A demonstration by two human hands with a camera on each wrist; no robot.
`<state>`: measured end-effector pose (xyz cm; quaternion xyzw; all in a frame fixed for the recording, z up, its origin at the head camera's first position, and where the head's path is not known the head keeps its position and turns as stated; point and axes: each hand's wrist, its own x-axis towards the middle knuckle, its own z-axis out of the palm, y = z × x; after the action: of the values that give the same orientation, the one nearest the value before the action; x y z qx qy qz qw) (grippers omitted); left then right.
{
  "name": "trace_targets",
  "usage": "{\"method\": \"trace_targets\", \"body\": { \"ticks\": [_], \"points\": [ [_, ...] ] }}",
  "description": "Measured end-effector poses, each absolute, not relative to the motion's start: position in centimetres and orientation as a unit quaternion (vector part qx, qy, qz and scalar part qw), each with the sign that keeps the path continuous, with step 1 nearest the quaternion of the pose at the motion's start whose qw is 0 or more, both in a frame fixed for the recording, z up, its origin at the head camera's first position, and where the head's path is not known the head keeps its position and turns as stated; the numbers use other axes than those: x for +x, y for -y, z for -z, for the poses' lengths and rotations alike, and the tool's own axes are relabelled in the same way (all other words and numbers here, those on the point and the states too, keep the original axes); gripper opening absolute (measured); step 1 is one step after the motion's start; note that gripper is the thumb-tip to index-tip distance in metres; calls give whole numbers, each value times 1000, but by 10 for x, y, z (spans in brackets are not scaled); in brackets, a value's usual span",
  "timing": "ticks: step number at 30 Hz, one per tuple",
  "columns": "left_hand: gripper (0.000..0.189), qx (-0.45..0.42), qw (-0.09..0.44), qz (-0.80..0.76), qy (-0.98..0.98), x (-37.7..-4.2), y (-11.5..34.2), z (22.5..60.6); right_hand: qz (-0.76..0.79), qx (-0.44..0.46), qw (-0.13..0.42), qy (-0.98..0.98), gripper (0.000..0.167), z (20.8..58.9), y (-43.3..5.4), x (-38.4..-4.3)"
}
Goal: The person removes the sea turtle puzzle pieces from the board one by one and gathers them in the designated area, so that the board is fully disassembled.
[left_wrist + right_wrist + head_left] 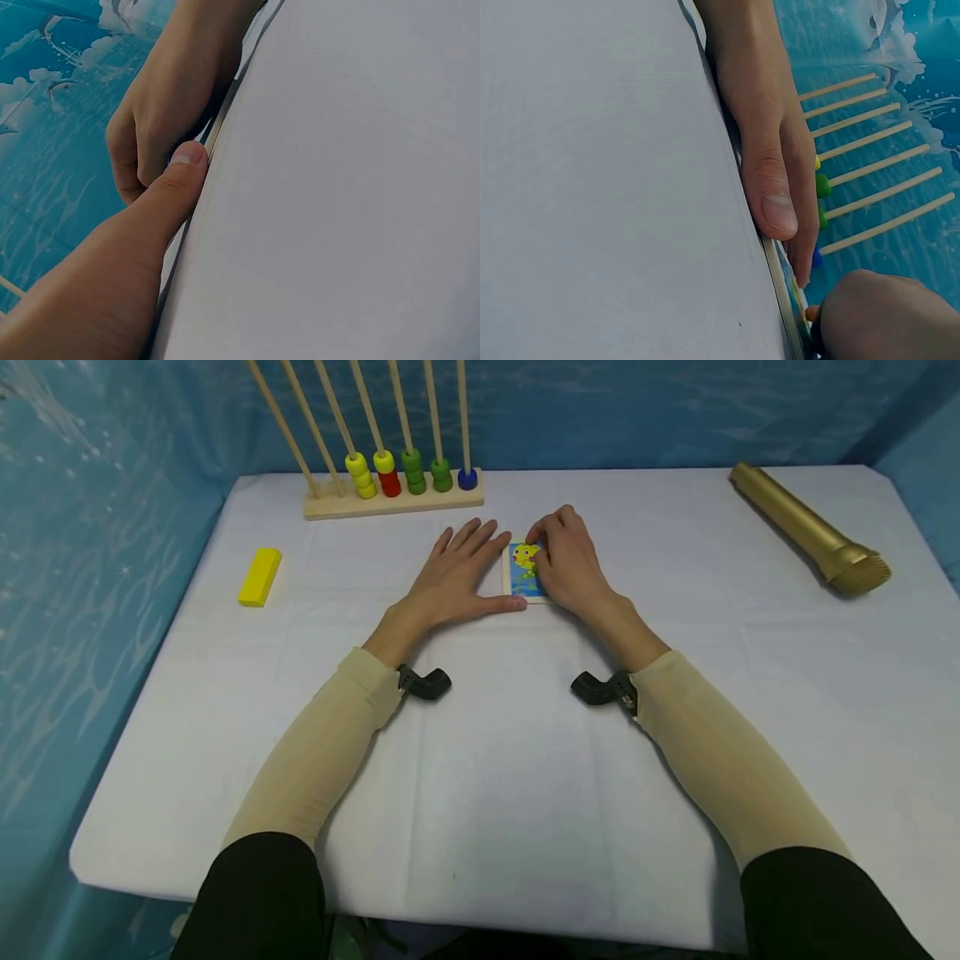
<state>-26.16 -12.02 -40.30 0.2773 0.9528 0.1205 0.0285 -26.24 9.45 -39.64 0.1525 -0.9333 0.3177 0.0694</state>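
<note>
Blue picture board [523,577] points its top forward; long axis unclear.

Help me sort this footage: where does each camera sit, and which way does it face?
Head: on the head, facing forward and down at the white cloth-covered table; left hand, right hand and beige-sleeved forearms show.
Left wrist: on that wrist, facing the edge of the small flat blue-and-yellow picture board; both hands show.
Right wrist: on that wrist, facing the board from the opposite side; both hands show.
Head and right wrist share the pale wooden bead rack.
</note>
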Motion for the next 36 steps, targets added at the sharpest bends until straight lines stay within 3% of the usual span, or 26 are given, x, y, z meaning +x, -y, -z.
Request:
{"method": "trace_targets", "body": {
  "ticks": [18,36],
  "points": [
    [105,270,36,-122,-954,-261,119,402,-287,154,51,944,34,394,-91,-265],
    [106,272,37,-121,-954,-261,118,402,-392,122,75,909,27,398,-96,-265]
  ]
}}
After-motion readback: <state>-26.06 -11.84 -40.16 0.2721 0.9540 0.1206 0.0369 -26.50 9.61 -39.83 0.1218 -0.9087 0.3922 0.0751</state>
